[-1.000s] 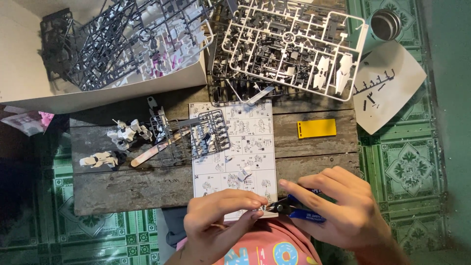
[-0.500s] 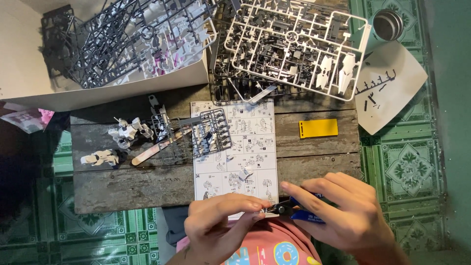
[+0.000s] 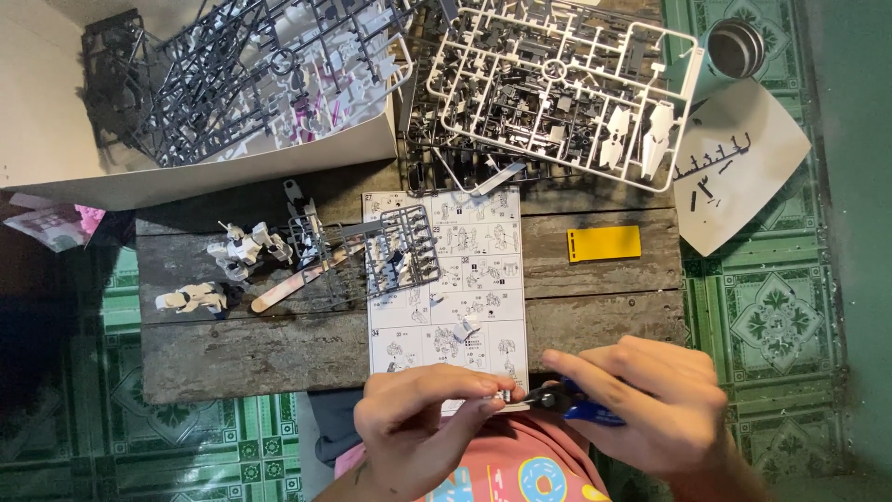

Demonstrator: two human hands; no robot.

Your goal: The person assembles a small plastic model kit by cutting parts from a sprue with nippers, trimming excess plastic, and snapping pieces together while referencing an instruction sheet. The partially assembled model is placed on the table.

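Both hands meet nearest me: my left hand (image 3: pixel 418 423) pinches a tiny grey plastic part (image 3: pixel 494 400), my right hand (image 3: pixel 650 404) grips blue-handled nippers (image 3: pixel 571 406). Beyond lie a printed instruction sheet (image 3: pixel 465 288), a yellow rectangular card (image 3: pixel 604 244), a white cardboard box (image 3: pixel 186 177).

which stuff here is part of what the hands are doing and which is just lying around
In use: left hand, small grey part, right hand, blue-handled cutters, instruction sheet.

Lying about: yellow card, white part frame, box, round tin.
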